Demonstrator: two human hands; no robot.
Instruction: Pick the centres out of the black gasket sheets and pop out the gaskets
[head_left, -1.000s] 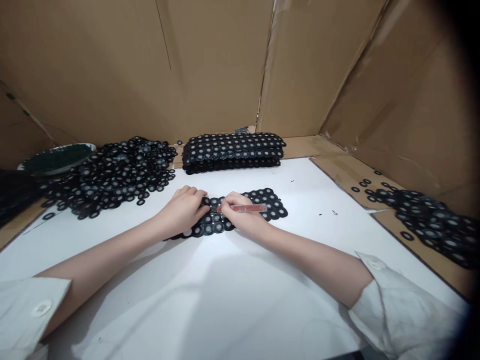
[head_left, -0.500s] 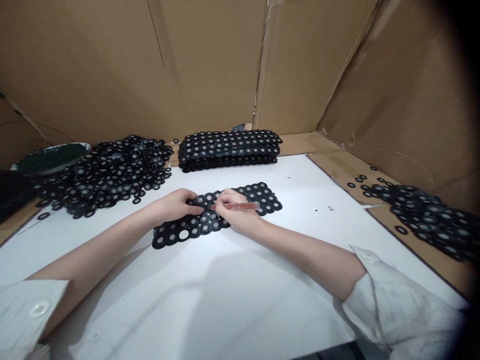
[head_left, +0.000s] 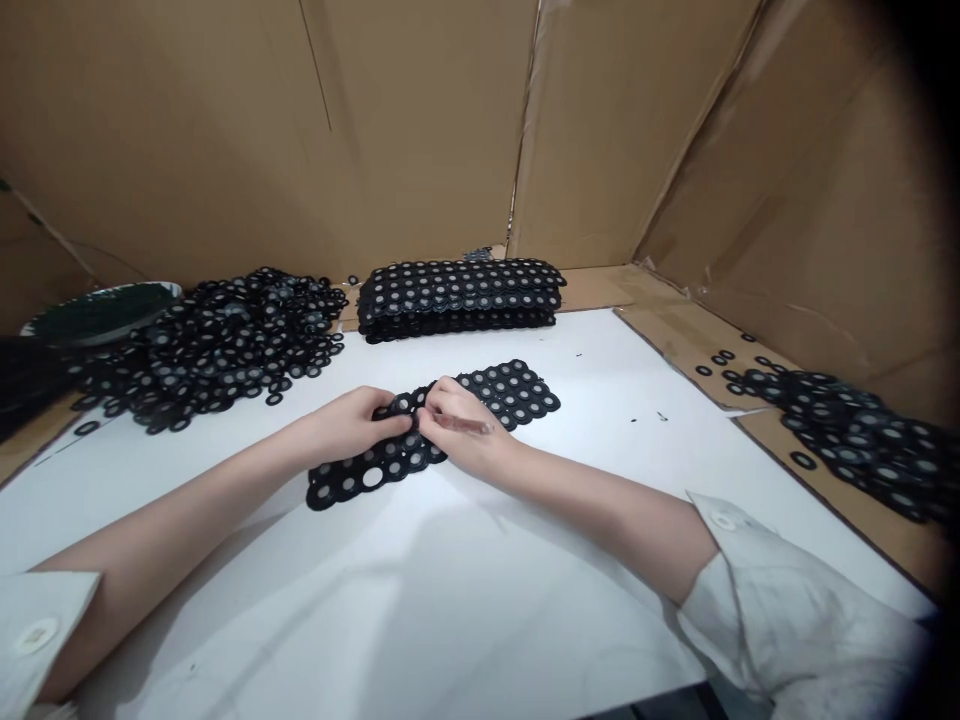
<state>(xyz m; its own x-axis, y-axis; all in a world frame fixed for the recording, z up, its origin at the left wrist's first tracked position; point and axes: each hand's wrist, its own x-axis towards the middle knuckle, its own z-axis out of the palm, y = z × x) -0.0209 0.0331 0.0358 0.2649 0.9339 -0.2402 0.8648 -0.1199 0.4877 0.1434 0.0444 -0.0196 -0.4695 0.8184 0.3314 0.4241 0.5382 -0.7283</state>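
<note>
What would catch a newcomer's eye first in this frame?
Both bare hands meet at the centre of the white tabletop: the left hand and right hand pinch a flat black sheet of joined rings with pale centres. Behind it sits a neat stack of the same black ring sheets, with a loose heap of black rings to its left and another scattered pile at far right, all walled in by brown cardboard.

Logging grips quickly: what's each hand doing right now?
Left hand: fingers closed on the black ring sheet.
Right hand: closed around a reddish pen-like tool, touching the sheet.
</note>
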